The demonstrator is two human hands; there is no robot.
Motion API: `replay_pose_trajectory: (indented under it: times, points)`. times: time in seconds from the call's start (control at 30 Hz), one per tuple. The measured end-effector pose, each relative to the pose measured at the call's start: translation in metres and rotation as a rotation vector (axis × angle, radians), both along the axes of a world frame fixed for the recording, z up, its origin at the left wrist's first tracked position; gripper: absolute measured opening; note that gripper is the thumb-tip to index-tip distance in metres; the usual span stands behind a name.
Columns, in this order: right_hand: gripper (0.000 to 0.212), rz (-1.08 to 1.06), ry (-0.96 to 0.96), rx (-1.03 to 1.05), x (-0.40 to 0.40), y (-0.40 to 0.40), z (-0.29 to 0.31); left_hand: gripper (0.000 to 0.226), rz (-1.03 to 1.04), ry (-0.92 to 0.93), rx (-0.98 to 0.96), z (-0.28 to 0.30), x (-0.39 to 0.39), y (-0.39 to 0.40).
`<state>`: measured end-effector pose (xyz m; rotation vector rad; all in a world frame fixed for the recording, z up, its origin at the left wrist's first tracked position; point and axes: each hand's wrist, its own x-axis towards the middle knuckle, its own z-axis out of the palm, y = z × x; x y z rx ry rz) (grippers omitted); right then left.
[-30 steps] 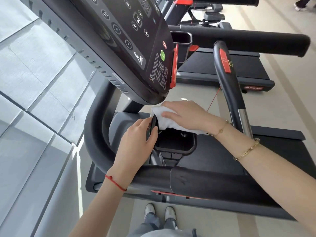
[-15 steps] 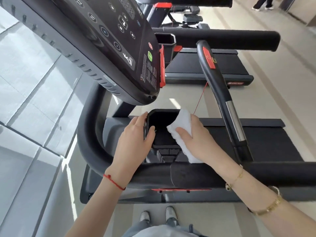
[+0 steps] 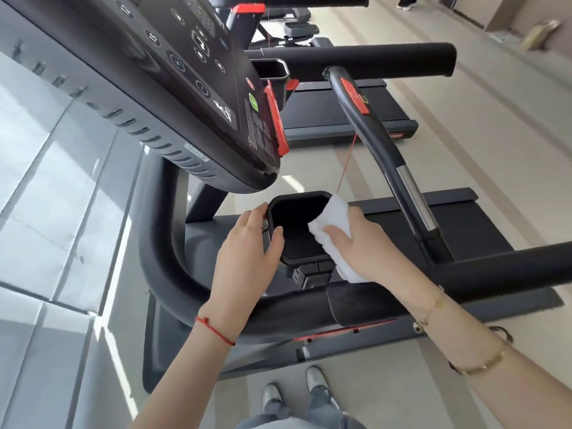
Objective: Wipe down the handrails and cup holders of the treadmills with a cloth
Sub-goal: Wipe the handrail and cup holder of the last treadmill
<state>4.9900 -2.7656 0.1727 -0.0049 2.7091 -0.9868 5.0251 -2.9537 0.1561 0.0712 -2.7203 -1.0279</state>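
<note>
A black cup holder (image 3: 295, 212) hangs under the treadmill console (image 3: 173, 75), just inside the padded side handrail (image 3: 371, 297). My left hand (image 3: 247, 252) grips the holder's left rim, thumb over the edge. My right hand (image 3: 362, 246) presses a folded white cloth (image 3: 332, 224) against the holder's right rim and outer wall. The cloth's lower end hangs down towards the handrail. An inner handrail (image 3: 377, 144) with a red button and a silver sensor strip rises to the right of my right hand.
A red safety cord (image 3: 346, 164) runs from the console down to the cloth area. The treadmill deck (image 3: 464, 224) lies beyond. A second treadmill (image 3: 340, 109) with its own handrail (image 3: 387, 61) and cup holder (image 3: 272, 71) stands farther off. My feet (image 3: 294, 388) are on the tiled floor.
My right hand slid the cloth from the holder's far rim across to its right side, uncovering the opening. The left hand kept its grip on the left rim.
</note>
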Motion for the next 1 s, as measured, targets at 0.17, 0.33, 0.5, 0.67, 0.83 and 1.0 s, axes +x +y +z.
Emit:
replay_pose_trajectory:
  times: [0.17,0.33,0.5,0.67,0.83,1.0]
  points:
    - [0.040,0.189,0.114,0.120,-0.043,-0.008,0.016,0.049,0.020,0.004,-0.001,-0.001,0.001,0.001]
    - [0.046,0.368,0.120,0.083,-0.050,0.005,0.012,0.048,0.065,0.002,-0.003,-0.004,0.001,0.002]
    - [0.050,0.355,0.118,-0.043,-0.032,0.017,-0.003,0.048,0.095,-0.007,-0.005,-0.005,-0.001,0.003]
    - [0.046,0.615,0.209,0.187,-0.074,-0.002,0.014,0.049,0.111,-0.003,-0.041,-0.001,0.001,0.006]
    - [0.032,0.875,0.295,0.300,-0.093,-0.041,0.014,0.046,0.116,-0.016,-0.076,0.000,0.000,0.007]
    - [0.036,0.781,0.390,0.307,-0.087,-0.014,0.001,0.043,0.146,0.002,-0.099,-0.003,0.001,0.007]
